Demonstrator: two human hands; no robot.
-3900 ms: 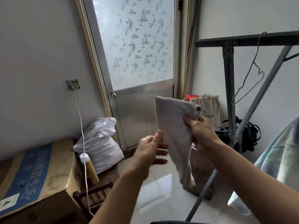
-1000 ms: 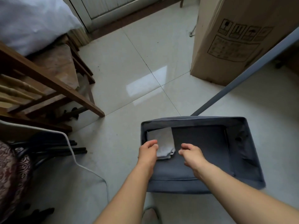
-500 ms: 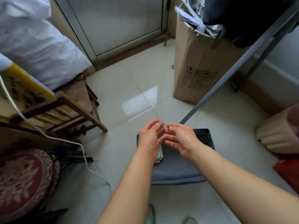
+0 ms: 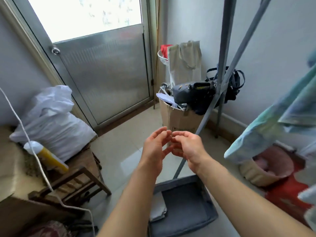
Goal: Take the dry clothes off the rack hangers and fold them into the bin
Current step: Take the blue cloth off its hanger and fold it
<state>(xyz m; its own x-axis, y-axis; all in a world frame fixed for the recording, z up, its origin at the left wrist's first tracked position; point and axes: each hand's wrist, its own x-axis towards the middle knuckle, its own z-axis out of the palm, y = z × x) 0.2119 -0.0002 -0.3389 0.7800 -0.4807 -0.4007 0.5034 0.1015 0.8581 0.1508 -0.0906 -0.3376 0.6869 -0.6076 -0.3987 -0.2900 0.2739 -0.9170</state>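
- Both hands up in front of me, empty. Left hand (image 4: 154,147) loosely curled, fingers relaxed, holding nothing.
- Right hand (image 4: 187,146) same deal: soft curl, nothing in it, fingertips nearly touching the left's.
- Bin (image 4: 210,207) sits on the floor below my forearms, w/ one folded grey cloth (image 4: 158,209) lying flat at its left side. Rest of the bin floor is bare.
- Next garment: pale green-blue piece (image 4: 273,127) hanging at right, blurred. Can't see its hanger from here.
- Rack's slanted leg (image 4: 205,117) runs down between my hands and the hanging piece, ending just beside the bin.
- Risk 1, my read: reaching right, forearm clips that leg and rocks the rack.
- Risk 2: yanking fabric w/o freeing the hanger could snag or stretch it.
- Risk 3: the hem may drag on the floor or the red stool (image 4: 289,195) while coming down.
- Risk 4: a sloppy drop rumples the folded cloth.
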